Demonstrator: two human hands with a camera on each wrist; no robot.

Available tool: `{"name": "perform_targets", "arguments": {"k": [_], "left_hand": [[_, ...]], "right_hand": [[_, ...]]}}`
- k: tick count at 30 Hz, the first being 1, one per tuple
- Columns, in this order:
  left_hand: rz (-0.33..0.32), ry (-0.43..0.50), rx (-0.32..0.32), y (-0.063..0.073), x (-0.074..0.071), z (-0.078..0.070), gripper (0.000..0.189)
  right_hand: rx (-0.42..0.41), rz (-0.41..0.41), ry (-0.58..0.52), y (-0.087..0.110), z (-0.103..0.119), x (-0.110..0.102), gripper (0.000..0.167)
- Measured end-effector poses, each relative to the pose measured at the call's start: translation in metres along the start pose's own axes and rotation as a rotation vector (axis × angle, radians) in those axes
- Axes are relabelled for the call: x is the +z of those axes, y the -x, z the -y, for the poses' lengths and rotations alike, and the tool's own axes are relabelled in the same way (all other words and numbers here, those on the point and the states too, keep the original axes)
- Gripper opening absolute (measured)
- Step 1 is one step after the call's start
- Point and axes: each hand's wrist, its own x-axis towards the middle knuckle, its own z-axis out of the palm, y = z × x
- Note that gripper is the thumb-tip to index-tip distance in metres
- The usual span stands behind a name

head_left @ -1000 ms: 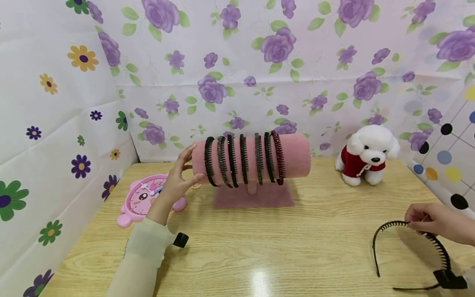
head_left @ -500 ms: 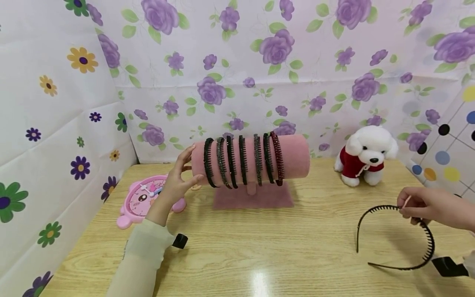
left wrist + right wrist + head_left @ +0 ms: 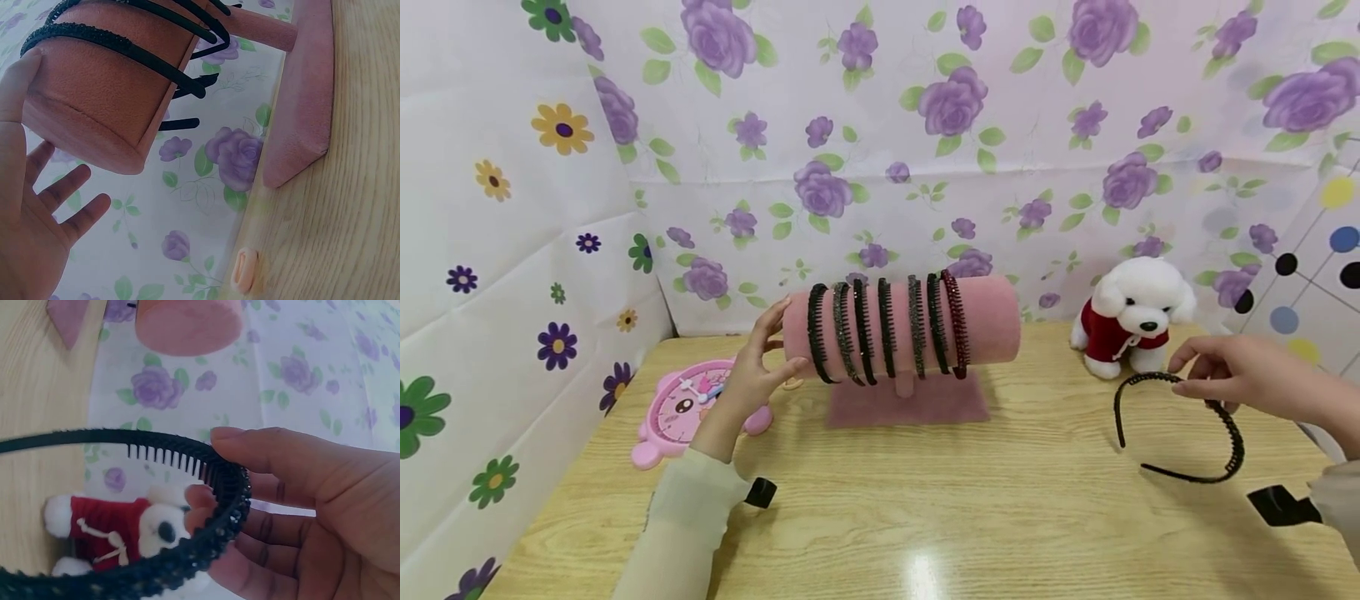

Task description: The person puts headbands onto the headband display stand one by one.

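A pink padded headband stand carries several toothed headbands, mostly black or dark sparkly, with a dark red headband rightmost. My left hand holds the roll's left end, its thumb in front. In the left wrist view the thumb lies on the roll near the end headband, and the other fingers spread beside the end face. My right hand pinches a black toothed headband by its top, above the table. Dark beads along its outer side show in the right wrist view.
A pink cartoon clock lies left of the stand, near my left forearm. A white plush dog in a red coat stands behind my right hand. A small peach-coloured ring-like piece lies on the table by the stand.
My right hand has moved up and left with the black headband, from the right edge toward the plush dog. My left hand has stayed on the end of the stand.
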Motion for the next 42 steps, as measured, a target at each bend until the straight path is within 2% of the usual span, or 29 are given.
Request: {"name": "perform_targets", "arguments": {"k": [13, 25, 33, 42], "left_hand": [[0.003, -0.003, -0.007, 0.001, 0.000, -0.001, 0.076], [-0.006, -0.014, 0.005, 0.001, 0.001, -0.001, 0.077], [-0.005, -0.019, 0.008, 0.000, 0.001, 0.000, 0.077], [-0.005, -0.016, 0.010, 0.001, 0.000, 0.001, 0.077]], "right_hand": [[-0.040, -0.176, 0.084, -0.018, 0.038, -0.023, 0.024], [-0.048, -0.214, 0.064, -0.042, 0.071, -0.039, 0.031], [-0.083, -0.314, 0.135, -0.063, 0.098, -0.041, 0.024], [-0.098, -0.348, 0.117, -0.091, 0.119, -0.033, 0.027]]}}
